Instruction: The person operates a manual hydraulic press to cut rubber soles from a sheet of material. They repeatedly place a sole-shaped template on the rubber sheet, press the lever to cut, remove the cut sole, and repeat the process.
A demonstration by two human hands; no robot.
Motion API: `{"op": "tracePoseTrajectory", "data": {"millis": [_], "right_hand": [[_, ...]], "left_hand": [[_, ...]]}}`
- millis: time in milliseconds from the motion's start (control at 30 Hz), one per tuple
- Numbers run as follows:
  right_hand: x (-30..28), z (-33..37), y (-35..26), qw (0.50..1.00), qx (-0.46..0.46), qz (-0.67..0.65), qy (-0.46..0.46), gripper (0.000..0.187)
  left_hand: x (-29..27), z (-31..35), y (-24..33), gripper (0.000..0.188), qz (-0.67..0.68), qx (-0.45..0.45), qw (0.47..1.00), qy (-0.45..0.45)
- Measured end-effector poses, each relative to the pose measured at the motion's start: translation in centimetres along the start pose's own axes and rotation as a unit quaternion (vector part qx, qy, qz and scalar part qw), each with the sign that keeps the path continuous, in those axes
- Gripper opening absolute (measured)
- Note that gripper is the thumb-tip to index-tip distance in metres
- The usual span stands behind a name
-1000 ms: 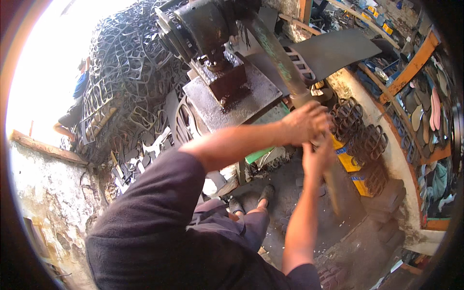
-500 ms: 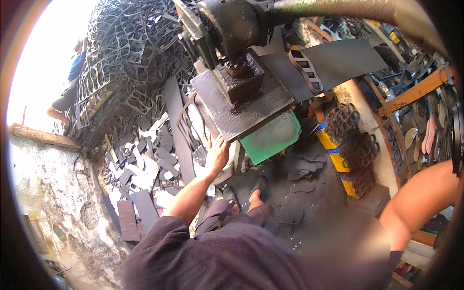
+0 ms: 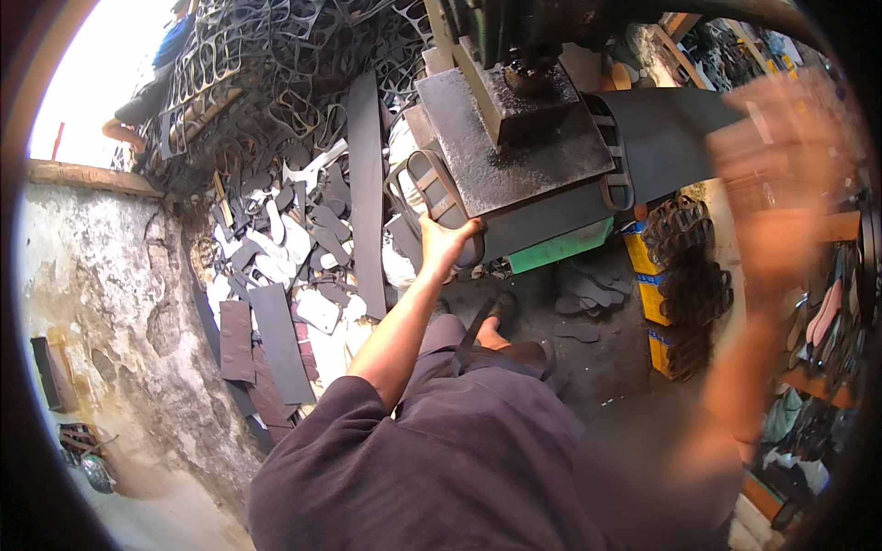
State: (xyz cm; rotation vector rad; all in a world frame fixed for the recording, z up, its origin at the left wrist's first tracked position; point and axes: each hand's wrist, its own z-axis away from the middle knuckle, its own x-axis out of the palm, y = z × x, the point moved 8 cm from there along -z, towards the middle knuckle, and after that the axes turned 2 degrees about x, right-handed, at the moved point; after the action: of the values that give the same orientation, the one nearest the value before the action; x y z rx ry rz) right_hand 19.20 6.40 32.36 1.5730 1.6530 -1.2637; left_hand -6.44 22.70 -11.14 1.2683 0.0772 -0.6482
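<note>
My left hand (image 3: 446,246) is closed on the near end of a sole-shaped cutting die (image 3: 439,188), a metal outline with crossbars. This die stands at the left edge of the press plate (image 3: 505,138). Beyond the plate's right edge, a second cutting die (image 3: 611,151) rests on a long dark sheet (image 3: 678,138). The sheet runs beneath the plate and covers most of a green pad (image 3: 562,248). My right hand (image 3: 781,156) is raised at the far right over the sheet's end, smeared by motion, so its fingers cannot be made out.
Cut-out sheet scraps (image 3: 266,73) form a tall tangled heap at the back left. Loose offcuts (image 3: 276,230) cover the floor beside a rough wall (image 3: 119,275). Yellow boxes (image 3: 654,301) with dark cut pieces stand right of the press. Several soles (image 3: 588,298) lie on the floor.
The dark sheet now extends across the green pad. My left hand has taken hold of a die at the plate's left edge. My right arm has swung up; the view has shifted.
</note>
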Motion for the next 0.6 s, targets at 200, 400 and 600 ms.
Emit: {"op": "tracePoseTrajectory", "data": {"millis": [200,400,600], "right_hand": [[30.9,22.3,8.7,0.927,0.306,-0.021,-0.217,0.093],[31.7,19.3,6.7,0.896,0.330,0.023,-0.296,0.095],[26.0,12.9,2.3,0.920,0.296,-0.229,-0.121,0.054]], "left_hand": [[0.4,0.2,2.8,0.058,0.550,-0.055,0.814,-0.176],[-7.9,1.1,3.4,0.061,0.417,0.025,0.903,-0.101],[-11.7,6.5,18.9,0.077,0.649,0.035,0.692,-0.313]]}}
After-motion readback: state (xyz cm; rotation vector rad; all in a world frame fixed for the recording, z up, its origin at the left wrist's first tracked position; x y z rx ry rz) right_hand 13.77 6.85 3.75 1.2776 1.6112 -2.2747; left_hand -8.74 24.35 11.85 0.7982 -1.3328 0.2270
